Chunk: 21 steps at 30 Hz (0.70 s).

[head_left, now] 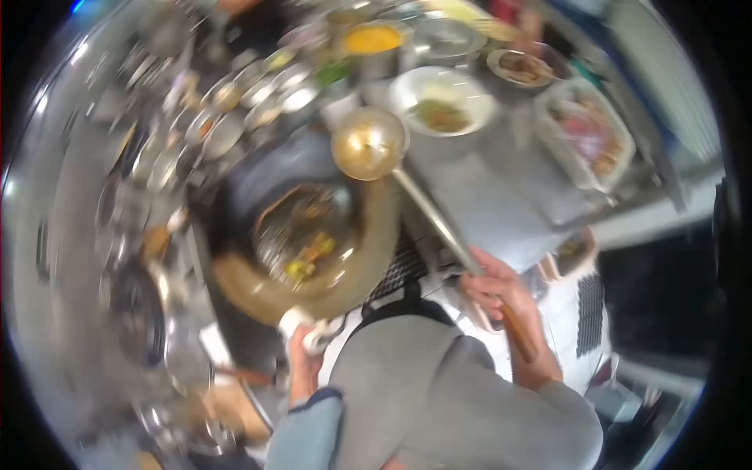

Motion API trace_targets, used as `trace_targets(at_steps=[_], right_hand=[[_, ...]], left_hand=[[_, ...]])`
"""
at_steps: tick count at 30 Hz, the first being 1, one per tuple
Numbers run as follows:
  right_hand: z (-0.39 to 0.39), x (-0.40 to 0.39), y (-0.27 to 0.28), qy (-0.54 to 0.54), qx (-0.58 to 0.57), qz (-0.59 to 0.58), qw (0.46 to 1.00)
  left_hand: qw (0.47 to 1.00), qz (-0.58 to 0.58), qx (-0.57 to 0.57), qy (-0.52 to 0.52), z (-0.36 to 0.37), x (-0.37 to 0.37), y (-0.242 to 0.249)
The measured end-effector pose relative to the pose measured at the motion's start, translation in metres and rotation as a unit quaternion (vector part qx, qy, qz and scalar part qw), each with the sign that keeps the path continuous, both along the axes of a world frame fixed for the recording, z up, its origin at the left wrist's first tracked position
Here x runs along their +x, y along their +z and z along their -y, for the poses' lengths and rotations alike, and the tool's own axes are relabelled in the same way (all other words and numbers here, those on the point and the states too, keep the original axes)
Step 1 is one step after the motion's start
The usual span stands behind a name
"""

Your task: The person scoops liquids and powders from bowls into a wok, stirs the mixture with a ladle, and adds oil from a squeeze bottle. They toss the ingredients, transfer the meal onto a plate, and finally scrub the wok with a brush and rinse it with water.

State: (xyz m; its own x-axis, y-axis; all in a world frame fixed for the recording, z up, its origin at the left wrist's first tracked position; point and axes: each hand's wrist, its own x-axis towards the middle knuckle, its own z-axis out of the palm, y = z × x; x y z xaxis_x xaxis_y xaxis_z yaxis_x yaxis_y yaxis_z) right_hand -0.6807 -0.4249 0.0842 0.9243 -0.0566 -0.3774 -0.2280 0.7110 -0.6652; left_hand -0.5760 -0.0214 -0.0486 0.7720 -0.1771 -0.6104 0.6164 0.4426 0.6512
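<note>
My right hand (501, 286) is wrapped round the wooden grip of a long metal ladle (435, 215). The ladle's round bowl is raised over the far right rim of a large wok (380, 243), with something yellowish-brown in it. Oil and bits of green and yellow food (307, 262) lie in the bottom of the wok. At the wok's near edge my left hand (305, 362) is closed round a folded white cloth (296, 319); whether a wok handle is inside the cloth is hidden. Just beyond the ladle stands a white bowl (472, 88) with greenish food.
Many small metal seasoning bowls (223, 135) crowd the far left. A pot of orange liquid (373, 39) stands at the back. To the right are a white tub of meat (587, 137) and a bowl of brown food (520, 68), with another person's hand (530, 31) close by.
</note>
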Motion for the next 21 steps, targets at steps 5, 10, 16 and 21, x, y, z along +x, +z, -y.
trace_targets(at_steps=[5, 10, 16, 21], right_hand=[[-0.066, 0.040, -0.014, 0.189, -0.253, -0.095, 0.944], [-0.122, 0.067, -0.028, 0.277, -0.352, -0.120, 0.886], [-0.162, 0.080, -0.038, 0.313, -0.059, -0.174, 0.932], [-0.168, 0.075, -0.058, 0.312, 0.043, -0.155, 0.936]], left_hand=[[0.999, -0.027, 0.035, 0.005, 0.005, 0.000, 0.009], [0.999, 0.007, 0.042, 0.008, 0.009, 0.008, -0.012], [0.999, -0.001, 0.050, -0.018, 0.016, 0.028, -0.055], [0.999, -0.023, 0.017, -0.022, 0.002, 0.013, -0.065]])
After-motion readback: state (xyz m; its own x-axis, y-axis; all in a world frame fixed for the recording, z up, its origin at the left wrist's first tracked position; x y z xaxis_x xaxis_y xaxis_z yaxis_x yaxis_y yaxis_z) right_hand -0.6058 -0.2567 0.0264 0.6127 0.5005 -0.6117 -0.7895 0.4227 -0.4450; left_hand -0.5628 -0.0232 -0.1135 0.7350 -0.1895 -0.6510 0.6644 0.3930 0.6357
